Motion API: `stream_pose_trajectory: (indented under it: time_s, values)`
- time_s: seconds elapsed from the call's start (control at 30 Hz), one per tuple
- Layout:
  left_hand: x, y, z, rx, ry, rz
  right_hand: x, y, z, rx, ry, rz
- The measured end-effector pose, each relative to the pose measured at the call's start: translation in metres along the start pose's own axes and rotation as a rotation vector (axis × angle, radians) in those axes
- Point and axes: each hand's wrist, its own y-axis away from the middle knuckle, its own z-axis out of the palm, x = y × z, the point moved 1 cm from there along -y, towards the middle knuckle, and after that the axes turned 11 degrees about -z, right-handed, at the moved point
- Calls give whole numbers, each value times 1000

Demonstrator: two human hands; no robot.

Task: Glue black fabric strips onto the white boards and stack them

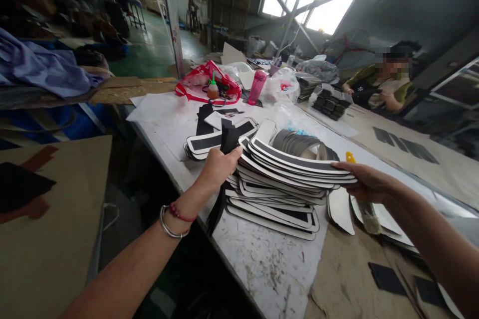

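My left hand (219,169) is closed around a bunch of black fabric strips (229,135), its thumb close to the left end of the stack. The right hand (368,183) pinches the right end of a curved white panel (295,156) with a black strip along its middle. That panel tops a tall, uneven stack of similar pieces (275,217). Behind my left hand lies another pile of white-edged pieces (204,143). Grey curved pieces (294,144) stand packed together behind the stack. How many panels the right fingers grip is hidden.
On the white table are a red bag (190,82), a small green-tipped bottle (213,90), a pink bottle (257,87) and a plastic bag (281,85). A brush (369,217) lies below my right hand. Another person (385,79) sits at the far right near dark stacks (329,102).
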Motion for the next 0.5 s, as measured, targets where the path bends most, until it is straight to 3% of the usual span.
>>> stream_pose_trajectory:
  time_s: [0.1,0.27,0.43,0.5]
  values:
    - [13,-1,2,-54,-11,54,2,-1,2,-116,-214,43]
    - [20,-8,3,-99,-30,85,5,-2,3,-158,-410,100]
    - [17,-14,2,-89,-46,82,7,-3,6,-187,-453,116]
    - [14,-12,2,-66,-74,93,14,-2,8,-123,-301,49]
